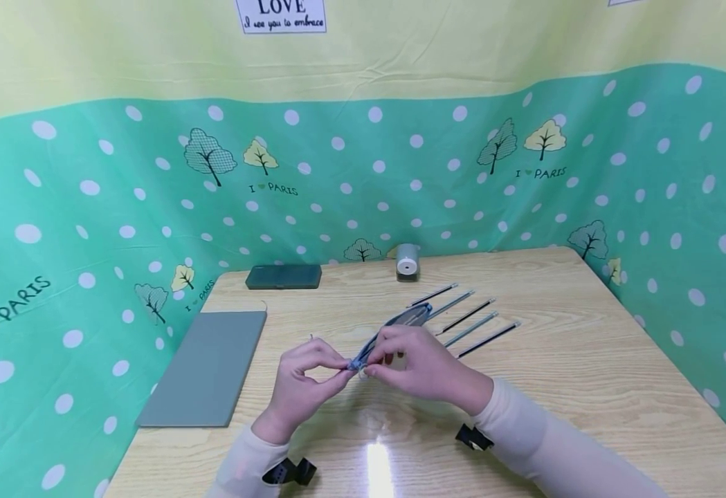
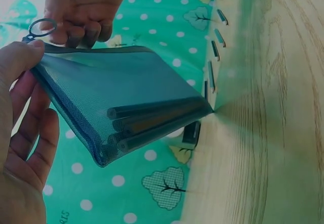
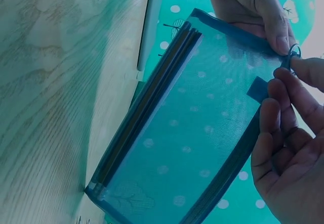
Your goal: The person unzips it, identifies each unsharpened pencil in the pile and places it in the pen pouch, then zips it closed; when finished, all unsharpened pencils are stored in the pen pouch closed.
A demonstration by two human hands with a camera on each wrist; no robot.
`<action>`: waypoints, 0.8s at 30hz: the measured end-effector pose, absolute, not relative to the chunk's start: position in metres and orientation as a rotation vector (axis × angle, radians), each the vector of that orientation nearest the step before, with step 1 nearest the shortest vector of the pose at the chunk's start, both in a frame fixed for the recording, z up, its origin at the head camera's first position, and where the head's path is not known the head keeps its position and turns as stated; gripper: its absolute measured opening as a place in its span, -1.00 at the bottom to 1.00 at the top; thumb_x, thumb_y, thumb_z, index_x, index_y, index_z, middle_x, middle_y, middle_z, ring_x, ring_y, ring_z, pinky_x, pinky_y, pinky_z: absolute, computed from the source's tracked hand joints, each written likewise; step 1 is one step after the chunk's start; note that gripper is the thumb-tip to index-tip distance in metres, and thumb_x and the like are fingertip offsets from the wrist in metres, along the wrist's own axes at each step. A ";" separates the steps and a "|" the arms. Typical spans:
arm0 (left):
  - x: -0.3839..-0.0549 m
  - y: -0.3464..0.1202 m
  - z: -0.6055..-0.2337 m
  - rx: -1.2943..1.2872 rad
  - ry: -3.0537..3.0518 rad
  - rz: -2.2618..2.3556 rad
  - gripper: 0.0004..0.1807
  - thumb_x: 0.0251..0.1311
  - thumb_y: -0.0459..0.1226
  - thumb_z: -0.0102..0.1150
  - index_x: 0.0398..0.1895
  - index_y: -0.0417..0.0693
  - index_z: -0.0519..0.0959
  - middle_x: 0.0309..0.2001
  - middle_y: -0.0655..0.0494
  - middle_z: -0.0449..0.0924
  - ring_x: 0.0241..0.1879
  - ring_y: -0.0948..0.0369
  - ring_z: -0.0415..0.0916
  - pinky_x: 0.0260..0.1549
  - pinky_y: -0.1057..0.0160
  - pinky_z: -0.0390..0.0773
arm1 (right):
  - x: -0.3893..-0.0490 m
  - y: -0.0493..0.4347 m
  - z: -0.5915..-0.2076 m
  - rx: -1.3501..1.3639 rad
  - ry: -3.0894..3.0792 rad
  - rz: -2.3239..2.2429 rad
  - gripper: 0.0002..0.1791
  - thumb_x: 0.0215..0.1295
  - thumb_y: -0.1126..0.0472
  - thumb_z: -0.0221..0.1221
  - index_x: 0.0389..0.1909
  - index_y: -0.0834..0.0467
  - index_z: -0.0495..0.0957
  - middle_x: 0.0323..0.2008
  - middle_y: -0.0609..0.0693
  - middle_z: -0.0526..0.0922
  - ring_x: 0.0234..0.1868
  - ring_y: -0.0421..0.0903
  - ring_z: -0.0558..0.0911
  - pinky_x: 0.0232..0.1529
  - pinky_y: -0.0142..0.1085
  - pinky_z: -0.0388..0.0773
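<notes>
A blue mesh zip pouch (image 2: 116, 77) with several pencils (image 2: 152, 123) inside hangs tilted between the two hands, its lower corner close to the table. The left hand (image 1: 306, 380) pinches one top corner of it between thumb and fingers. At that same corner the right hand (image 1: 415, 363) has its thumb and fingertips together on the zipper pull, whose ring (image 2: 42, 28) sticks up beside them. A loose zip end tab (image 3: 258, 89) shows by the right fingers in the right wrist view. Part of the pouch is hidden behind the right hand in the head view.
Several loose pencils (image 1: 488, 339) lie in a slanted row beyond the right hand. A grey flat board (image 1: 207, 366) lies at the left. Along the back edge are a dark green case (image 1: 284, 277) and a small grey-and-white device (image 1: 407, 261). A patterned curtain (image 1: 363, 152) surrounds the table (image 1: 587, 401).
</notes>
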State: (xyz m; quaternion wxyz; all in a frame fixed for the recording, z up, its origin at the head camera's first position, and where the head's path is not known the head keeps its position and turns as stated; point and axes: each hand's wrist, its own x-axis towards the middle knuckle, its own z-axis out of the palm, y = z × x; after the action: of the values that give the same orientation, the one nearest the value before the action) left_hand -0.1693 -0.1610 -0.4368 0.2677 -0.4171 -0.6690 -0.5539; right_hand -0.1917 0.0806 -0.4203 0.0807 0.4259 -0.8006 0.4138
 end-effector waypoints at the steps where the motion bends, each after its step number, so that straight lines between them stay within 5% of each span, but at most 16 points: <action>1: -0.169 -0.161 -0.437 -1.136 -1.801 -1.495 -0.63 -0.19 -0.74 0.47 -0.32 -0.23 0.77 -0.39 -0.02 0.69 -0.41 0.15 0.65 -0.29 0.32 0.69 | -0.192 0.080 -0.420 1.269 -2.395 1.235 -0.99 0.33 0.11 0.45 -0.27 -0.08 0.80 -0.33 -0.37 0.59 -0.39 -0.28 0.51 -0.45 -0.41 0.47; 9: -0.172 -0.162 -0.441 -1.165 -1.813 -1.492 -0.65 -0.14 -0.73 0.46 -0.31 -0.24 0.76 -0.37 -0.03 0.70 -0.39 0.14 0.66 -0.27 0.30 0.70 | -0.191 0.082 -0.417 1.202 -2.444 1.214 -0.82 0.32 0.28 0.39 -0.30 -0.11 0.68 -0.36 -0.37 0.60 -0.36 -0.32 0.56 -0.36 -0.40 0.58; 24: -0.186 -0.180 -0.467 -1.174 -1.907 -1.426 -0.63 -0.10 -0.65 0.51 -0.27 -0.10 0.78 -0.35 0.07 0.69 -0.35 0.17 0.63 -0.26 0.30 0.64 | -0.194 0.089 -0.410 1.122 -2.601 1.100 -0.82 0.39 0.22 0.34 -0.38 -0.11 0.61 -0.48 -0.32 0.53 -0.46 -0.30 0.50 -0.44 -0.35 0.54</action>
State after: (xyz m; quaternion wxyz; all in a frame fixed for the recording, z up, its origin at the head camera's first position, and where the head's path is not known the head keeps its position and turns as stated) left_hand -0.1859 -0.1804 -0.4668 0.2410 -0.4292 -0.6970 -0.5214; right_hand -0.1944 0.0887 -0.4104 0.0514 0.3688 -0.8547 0.3616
